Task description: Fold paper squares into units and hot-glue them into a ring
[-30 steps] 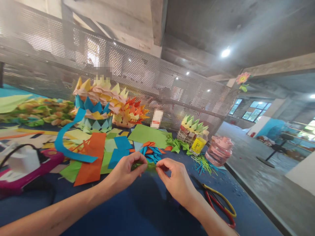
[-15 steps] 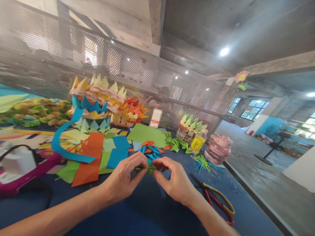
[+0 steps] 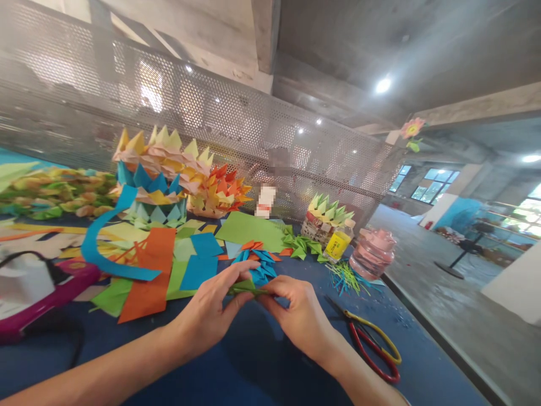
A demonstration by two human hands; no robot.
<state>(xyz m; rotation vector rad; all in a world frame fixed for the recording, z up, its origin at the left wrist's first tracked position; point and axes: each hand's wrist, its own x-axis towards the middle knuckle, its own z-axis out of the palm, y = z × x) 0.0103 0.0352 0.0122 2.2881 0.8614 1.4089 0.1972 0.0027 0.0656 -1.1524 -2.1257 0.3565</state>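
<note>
Between my two hands is a small folded piece of green paper (image 3: 242, 287), held just above the dark blue table. My left hand (image 3: 215, 299) pinches its left part between thumb and fingers. The fingertips of my right hand (image 3: 293, 310) close on its right end. Right behind the fingers lies a cluster of folded blue and orange paper pieces (image 3: 258, 264), partly covered by my left fingers. Flat blue paper rectangles (image 3: 200, 272) and an orange paper strip (image 3: 152, 282) lie to the left of my hands.
Scissors (image 3: 372, 344) with red and yellow handles lie at right. Behind them stand a pink bottle (image 3: 372, 254) and a yellow-labelled glue bottle (image 3: 338, 242). Folded-paper baskets (image 3: 158, 197) line the back. A magenta tool (image 3: 63, 293) with a cord is at left.
My right fingers have closed onto the green paper's right end, where they were more spread before. The green piece now looks flatter. The view has shifted slightly.
</note>
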